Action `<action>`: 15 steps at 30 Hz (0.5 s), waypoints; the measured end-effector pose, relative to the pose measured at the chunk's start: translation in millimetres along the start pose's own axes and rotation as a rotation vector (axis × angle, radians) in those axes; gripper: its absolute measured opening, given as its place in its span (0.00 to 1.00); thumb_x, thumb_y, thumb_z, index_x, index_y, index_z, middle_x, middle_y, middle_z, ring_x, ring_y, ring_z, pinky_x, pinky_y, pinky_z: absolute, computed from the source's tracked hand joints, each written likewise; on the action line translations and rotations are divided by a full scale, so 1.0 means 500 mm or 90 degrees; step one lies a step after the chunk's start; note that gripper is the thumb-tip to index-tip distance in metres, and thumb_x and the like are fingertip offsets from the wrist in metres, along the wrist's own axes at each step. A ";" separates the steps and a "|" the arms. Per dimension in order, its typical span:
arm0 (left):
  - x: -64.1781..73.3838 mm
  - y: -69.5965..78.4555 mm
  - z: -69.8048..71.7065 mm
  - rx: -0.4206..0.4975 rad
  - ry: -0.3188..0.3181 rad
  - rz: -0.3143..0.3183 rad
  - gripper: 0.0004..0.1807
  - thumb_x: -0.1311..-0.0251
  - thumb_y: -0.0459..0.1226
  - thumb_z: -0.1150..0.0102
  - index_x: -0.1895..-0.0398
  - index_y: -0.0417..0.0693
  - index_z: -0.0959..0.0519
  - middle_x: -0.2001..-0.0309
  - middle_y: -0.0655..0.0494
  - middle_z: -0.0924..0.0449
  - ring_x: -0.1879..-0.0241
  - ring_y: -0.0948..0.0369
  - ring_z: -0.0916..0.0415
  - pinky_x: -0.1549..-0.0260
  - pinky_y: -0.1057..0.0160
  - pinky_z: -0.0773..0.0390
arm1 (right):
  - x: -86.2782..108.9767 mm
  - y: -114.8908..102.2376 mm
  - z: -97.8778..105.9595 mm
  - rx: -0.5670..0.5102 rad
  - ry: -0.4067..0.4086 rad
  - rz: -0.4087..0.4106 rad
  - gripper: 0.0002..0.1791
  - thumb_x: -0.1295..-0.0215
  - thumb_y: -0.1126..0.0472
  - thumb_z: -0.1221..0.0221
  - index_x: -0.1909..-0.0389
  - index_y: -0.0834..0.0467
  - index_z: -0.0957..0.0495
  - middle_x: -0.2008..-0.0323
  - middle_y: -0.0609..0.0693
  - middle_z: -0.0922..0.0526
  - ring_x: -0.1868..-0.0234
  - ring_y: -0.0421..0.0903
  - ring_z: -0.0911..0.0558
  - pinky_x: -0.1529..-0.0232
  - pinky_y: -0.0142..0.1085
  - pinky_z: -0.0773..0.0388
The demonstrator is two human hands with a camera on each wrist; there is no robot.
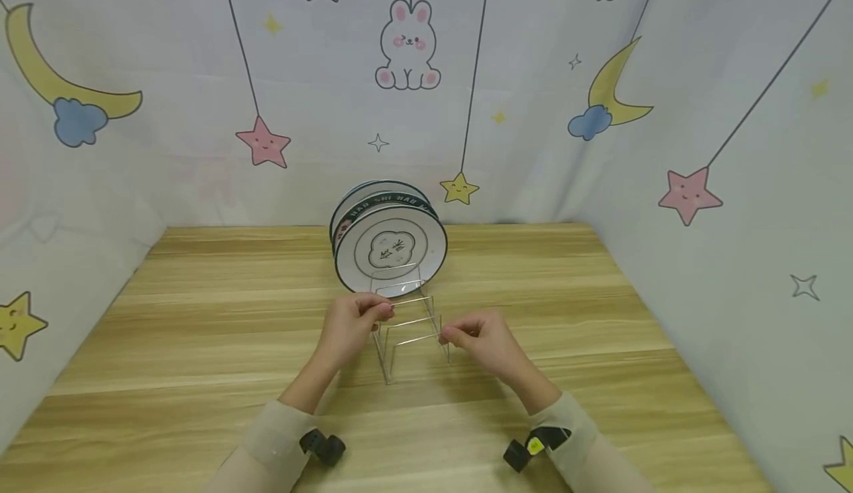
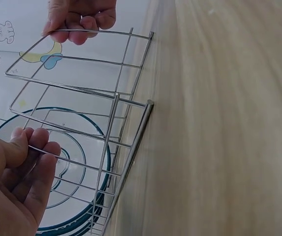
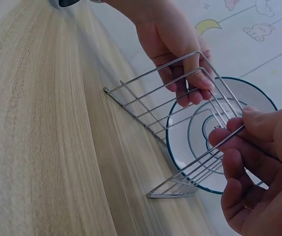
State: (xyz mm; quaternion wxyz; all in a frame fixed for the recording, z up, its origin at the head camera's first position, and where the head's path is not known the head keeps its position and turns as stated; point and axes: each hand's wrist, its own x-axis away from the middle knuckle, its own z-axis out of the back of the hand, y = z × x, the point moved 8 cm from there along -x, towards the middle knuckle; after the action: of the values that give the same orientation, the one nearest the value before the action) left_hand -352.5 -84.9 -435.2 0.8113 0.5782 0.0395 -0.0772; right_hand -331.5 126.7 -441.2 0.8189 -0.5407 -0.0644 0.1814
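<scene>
A silver wire plate rack [image 1: 416, 340] stands on the table, with its row of upright wire loops running away from me. My left hand [image 1: 349, 326] pinches one of the loops on the rack's left side between thumb and fingertips. On the other side, my right hand [image 1: 489, 343] pinches the top corner of the nearest loop, as the right wrist view also shows. White plates with dark green rims stand on edge at the rack's far end. The front plate [image 1: 393, 282] faces me with a printed centre, and the far loops overlap its lower part.
Behind the front plate a patterned plate band with lettering [image 1: 386, 200] shows, then another rim. The wooden table [image 1: 200, 330] reaches back to a white cloth backdrop [image 1: 320, 108] printed with stars, moons and a rabbit, which also encloses both sides.
</scene>
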 end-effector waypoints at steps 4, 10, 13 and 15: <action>-0.001 0.002 0.001 -0.003 0.006 0.005 0.04 0.44 0.34 0.41 0.73 0.46 0.18 0.74 0.57 0.18 0.69 0.56 0.21 0.75 0.67 0.19 | 0.003 -0.006 -0.007 0.004 -0.025 0.004 0.17 0.42 0.49 0.41 0.67 0.59 0.16 0.70 0.44 0.16 0.64 0.43 0.19 0.62 0.37 0.21; -0.004 -0.003 -0.002 -0.015 0.010 0.016 0.04 0.44 0.34 0.40 0.73 0.45 0.18 0.74 0.59 0.18 0.71 0.62 0.21 0.75 0.67 0.19 | 0.005 -0.012 -0.017 0.014 -0.064 0.033 0.18 0.42 0.47 0.41 0.69 0.59 0.16 0.70 0.43 0.16 0.65 0.44 0.20 0.67 0.37 0.22; -0.004 -0.004 -0.004 -0.012 0.010 0.016 0.03 0.44 0.34 0.40 0.72 0.45 0.18 0.74 0.58 0.18 0.70 0.61 0.21 0.75 0.67 0.19 | 0.007 -0.017 -0.019 0.012 -0.075 0.049 0.17 0.41 0.49 0.41 0.68 0.60 0.16 0.70 0.44 0.16 0.65 0.44 0.20 0.66 0.37 0.21; -0.004 -0.003 -0.004 -0.011 0.012 0.016 0.03 0.45 0.33 0.40 0.73 0.46 0.18 0.74 0.58 0.18 0.70 0.60 0.21 0.75 0.67 0.19 | 0.009 -0.020 -0.021 0.013 -0.079 0.057 0.17 0.41 0.50 0.41 0.68 0.60 0.17 0.70 0.44 0.16 0.65 0.45 0.19 0.66 0.37 0.21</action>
State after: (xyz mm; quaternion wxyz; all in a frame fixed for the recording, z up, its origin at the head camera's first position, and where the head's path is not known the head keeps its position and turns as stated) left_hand -354.6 -83.1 -437.0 0.8168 0.5722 0.0404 -0.0616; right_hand -322.1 115.7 -436.5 0.8097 -0.5226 -0.0891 0.2517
